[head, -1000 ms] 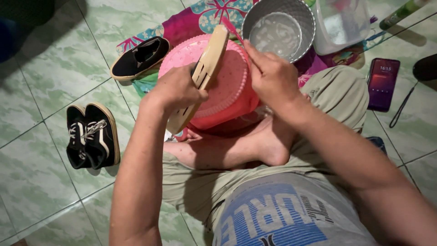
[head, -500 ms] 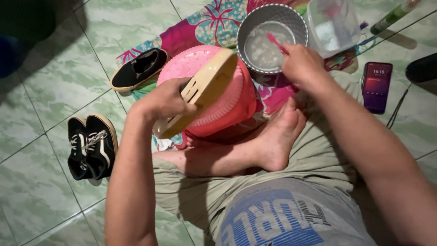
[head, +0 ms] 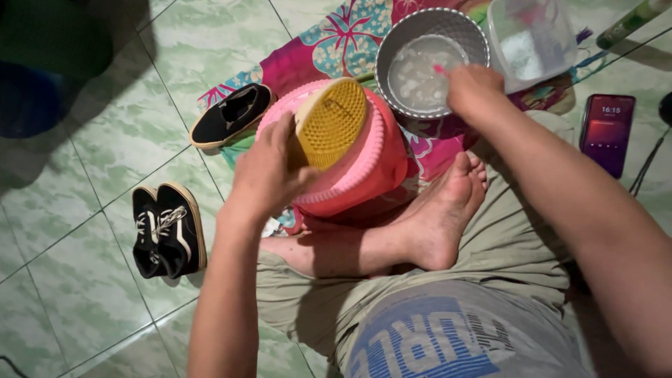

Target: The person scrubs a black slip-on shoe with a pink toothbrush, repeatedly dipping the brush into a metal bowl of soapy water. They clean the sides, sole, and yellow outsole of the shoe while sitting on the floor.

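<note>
in the head view, a shoe [head: 329, 126] is held sole-up over a pink basin [head: 364, 168], with the left hand [head: 269, 171] wrapped firmly around its heel end. a pink-tipped brush [head: 439, 69] is pinched in the closed fingers of the right hand [head: 476, 91] and dipped into the soapy water of a grey bowl [head: 430, 59], just beyond the basin.

Left hand [head: 269, 175]: holds a shoe [head: 329, 122], yellow sole up, over a pink tub [head: 371, 168].
Right hand [head: 476, 87]: dips a pink brush [head: 439, 69] in the gray bowl [head: 392, 49].
</note>
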